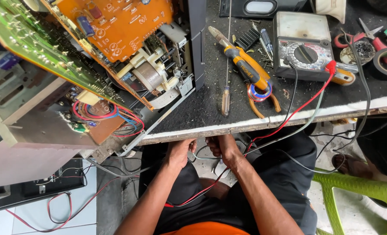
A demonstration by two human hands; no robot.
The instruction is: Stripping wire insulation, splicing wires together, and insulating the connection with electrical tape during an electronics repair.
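While the person sits at the workbench, both hands are tucked under the front edge of the dark surface (211, 109), close together over the lap. The left hand (179, 150) has its fingers curled inward, but what they close on is hidden by the edge, so its grip cannot be told. The right hand (223, 147) is also curled, just beside the left; a thin pale wire (201, 157) runs between the two hands, and whether either one pinches it cannot be told. A red test lead (298, 109) hangs off the surface edge, passes beside the right wrist and trails across the lap; a black test lead (294, 91) drops beside it. Both leads come from an analogue multimeter (304, 45) lying on the surface, well apart from the hands. Near it lie orange-handled pliers (245, 65), a slim screwdriver (225, 98) and a small spool of blue tape (259, 91). To the left, an opened electronic chassis (93, 74) stands tilted, showing an orange circuit board (124, 21), a green circuit board (28, 43) and loops of red and blue wiring (102, 114). A green plastic chair (354, 191) sits at lower right.
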